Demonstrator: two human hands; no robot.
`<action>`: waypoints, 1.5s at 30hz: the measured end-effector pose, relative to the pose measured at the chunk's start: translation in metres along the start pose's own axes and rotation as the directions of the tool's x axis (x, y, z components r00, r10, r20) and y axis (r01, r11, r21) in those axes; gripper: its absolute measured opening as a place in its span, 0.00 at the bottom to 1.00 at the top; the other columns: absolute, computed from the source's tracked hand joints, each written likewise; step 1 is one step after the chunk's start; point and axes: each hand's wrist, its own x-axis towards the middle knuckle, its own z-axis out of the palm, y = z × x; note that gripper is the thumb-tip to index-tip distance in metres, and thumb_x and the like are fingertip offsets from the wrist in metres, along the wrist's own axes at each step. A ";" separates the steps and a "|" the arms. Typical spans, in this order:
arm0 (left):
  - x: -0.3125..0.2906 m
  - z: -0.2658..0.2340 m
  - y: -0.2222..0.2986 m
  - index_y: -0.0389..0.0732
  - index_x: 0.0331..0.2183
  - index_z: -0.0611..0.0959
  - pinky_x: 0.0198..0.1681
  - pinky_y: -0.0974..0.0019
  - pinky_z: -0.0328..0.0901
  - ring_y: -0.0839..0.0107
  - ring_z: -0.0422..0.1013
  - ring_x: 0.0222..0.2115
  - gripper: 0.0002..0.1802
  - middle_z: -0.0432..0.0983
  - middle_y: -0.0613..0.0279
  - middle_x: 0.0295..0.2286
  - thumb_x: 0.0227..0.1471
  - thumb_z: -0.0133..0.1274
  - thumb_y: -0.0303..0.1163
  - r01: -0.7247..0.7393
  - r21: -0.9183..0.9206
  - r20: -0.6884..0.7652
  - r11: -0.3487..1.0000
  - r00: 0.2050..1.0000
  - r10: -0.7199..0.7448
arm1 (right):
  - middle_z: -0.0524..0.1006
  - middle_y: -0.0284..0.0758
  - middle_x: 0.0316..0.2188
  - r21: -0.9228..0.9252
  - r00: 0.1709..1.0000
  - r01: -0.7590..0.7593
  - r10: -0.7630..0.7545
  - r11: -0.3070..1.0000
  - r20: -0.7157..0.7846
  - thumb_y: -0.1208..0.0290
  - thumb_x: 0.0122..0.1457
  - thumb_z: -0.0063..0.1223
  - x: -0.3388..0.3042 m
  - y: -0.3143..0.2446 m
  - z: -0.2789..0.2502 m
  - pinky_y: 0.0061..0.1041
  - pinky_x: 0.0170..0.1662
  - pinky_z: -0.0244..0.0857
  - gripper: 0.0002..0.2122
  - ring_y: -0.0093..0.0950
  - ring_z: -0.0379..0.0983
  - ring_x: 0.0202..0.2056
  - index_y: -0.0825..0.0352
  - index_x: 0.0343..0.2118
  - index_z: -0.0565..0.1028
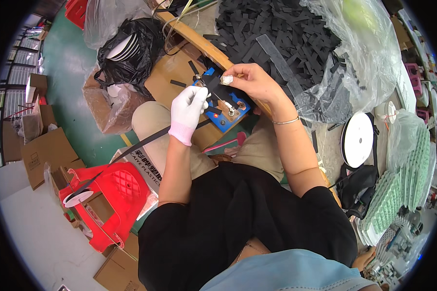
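Observation:
My left hand [186,109], in a white glove with a pink cuff, is closed with its fingertips bunched together; what they grip is hidden. My right hand [255,82] is bare, with white covers on its fingertips, and pinches the edge of a short black strip [212,83] between the two hands. Beneath them sits a small blue machine [234,116] with metal parts and a lit red light. A long black strap [141,144] runs from a white spool [79,199] at the left, under my left wrist, to the machine.
A large heap of cut black strips [281,39] covers the table at the back right, beside clear plastic sheeting [374,43]. The red stool [124,182] stands at the left. A cardboard box [102,104] holds a black bag [131,68]. A white reel [358,139] lies right.

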 end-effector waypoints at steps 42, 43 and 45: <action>0.002 0.002 0.003 0.36 0.27 0.77 0.21 0.80 0.56 0.85 0.62 0.18 0.10 0.68 0.70 0.17 0.54 0.50 0.33 -0.002 -0.009 0.017 1.000 1.000 0.002 | 0.70 0.23 0.22 -0.116 0.998 0.057 -0.058 0.992 -0.004 0.73 0.52 0.58 0.003 0.004 0.002 0.12 0.27 0.58 0.06 0.10 0.63 0.25 0.68 0.27 0.72; 0.002 0.002 0.003 0.36 0.27 0.77 0.21 0.80 0.56 0.85 0.62 0.18 0.10 0.68 0.70 0.17 0.54 0.50 0.33 0.003 -0.030 0.007 1.000 1.000 -0.003 | 0.69 0.22 0.21 -0.128 0.994 0.062 -0.072 0.990 -0.079 0.73 0.51 0.58 0.003 0.004 0.001 0.12 0.25 0.56 0.07 0.10 0.62 0.23 0.68 0.26 0.71; 0.002 0.001 0.001 0.36 0.27 0.77 0.21 0.80 0.56 0.85 0.62 0.18 0.10 0.68 0.70 0.17 0.54 0.50 0.33 0.012 -0.073 -0.011 0.997 1.000 -0.013 | 0.65 0.21 0.18 -0.154 0.968 0.069 -0.103 0.986 -0.227 0.73 0.51 0.59 0.002 -0.001 -0.002 0.13 0.21 0.52 0.09 0.09 0.59 0.21 0.66 0.23 0.68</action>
